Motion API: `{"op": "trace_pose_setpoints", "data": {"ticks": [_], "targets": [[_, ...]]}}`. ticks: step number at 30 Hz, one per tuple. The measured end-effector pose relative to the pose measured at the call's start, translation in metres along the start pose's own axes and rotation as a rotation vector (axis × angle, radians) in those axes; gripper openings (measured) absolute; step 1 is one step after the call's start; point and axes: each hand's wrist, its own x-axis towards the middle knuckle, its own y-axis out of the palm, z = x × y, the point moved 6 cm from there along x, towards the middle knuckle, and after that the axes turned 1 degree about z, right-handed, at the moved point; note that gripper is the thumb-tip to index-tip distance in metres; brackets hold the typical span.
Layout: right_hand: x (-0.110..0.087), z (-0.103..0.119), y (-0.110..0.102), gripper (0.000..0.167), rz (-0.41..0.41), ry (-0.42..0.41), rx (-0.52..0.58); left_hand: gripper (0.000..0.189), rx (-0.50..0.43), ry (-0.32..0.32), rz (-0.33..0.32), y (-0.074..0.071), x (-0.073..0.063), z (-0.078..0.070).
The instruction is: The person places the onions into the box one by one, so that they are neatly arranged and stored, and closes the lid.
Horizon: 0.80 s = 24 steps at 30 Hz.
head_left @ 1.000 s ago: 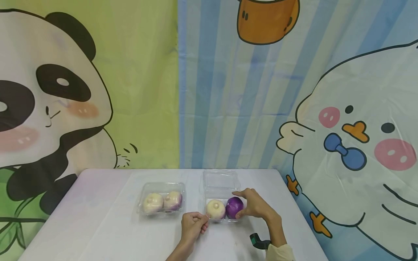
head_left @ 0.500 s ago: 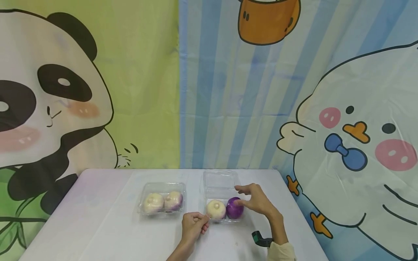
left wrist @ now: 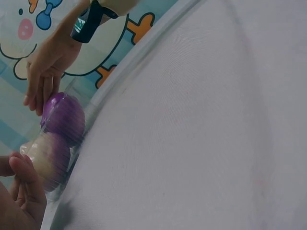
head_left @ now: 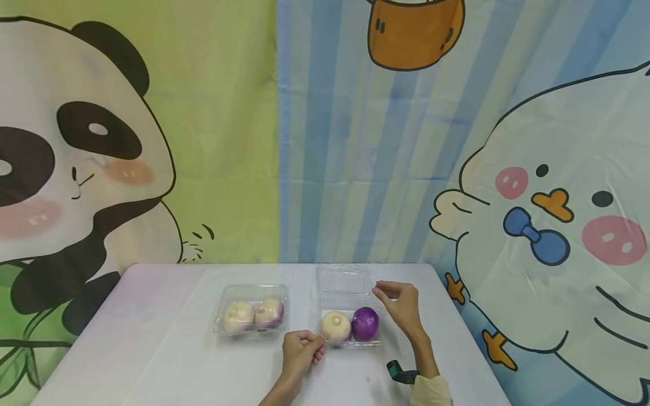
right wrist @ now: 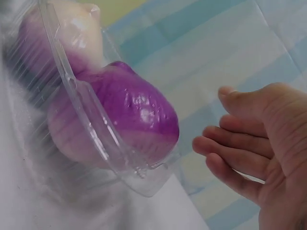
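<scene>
A clear plastic clamshell container [head_left: 350,343] sits on the table with its lid [head_left: 344,280] folded back. Inside are a glossy purple onion [head_left: 365,324] and, to its left, a pale bulb with a purple underside [head_left: 336,326]. My left hand [head_left: 301,352] pinches the container's front left corner between thumb and finger. Just behind and right of the purple onion is my right hand [head_left: 405,307], beside the lid's hinge side. In the right wrist view the right hand's fingers [right wrist: 240,151] are loosely bent and apart from the onion, holding nothing.
A second clear container [head_left: 227,293] with two pale, purple-tinged bulbs stands to the left, its lid seemingly down. The white table [head_left: 167,338] ends at a cartoon-printed curtain [head_left: 228,141]. A dark device [head_left: 401,373] is strapped to my right wrist.
My right hand has let go of the purple onion, which now lies in the container, and has moved back and up towards the lid. My left hand has stayed at the corner.
</scene>
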Motion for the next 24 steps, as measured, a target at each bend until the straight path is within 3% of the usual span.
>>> {"op": "trace_pose_setpoints", "data": {"ticks": [4, 9, 12, 24], "targets": [[0.002, -0.012, -0.001, 0.017, -0.07, 0.071, 0.077, 0.024, 0.001, -0.004, -0.005, -0.001, 0.001, 0.0], [0.002, -0.026, -0.003, 0.012, -0.092, 0.161, 0.001, 0.026, 0.007, -0.01, 0.006, 0.0, 0.001, 0.001], [0.002, -0.036, 0.002, 0.017, -0.063, 0.22, -0.012, 0.026, 0.009, -0.011, 0.008, 0.0, 0.001, 0.001], [-0.001, -0.055, 0.023, 0.027, 0.092, 0.415, 0.179, 0.022, -0.005, -0.007, 0.014, 0.0, 0.001, 0.002]]}}
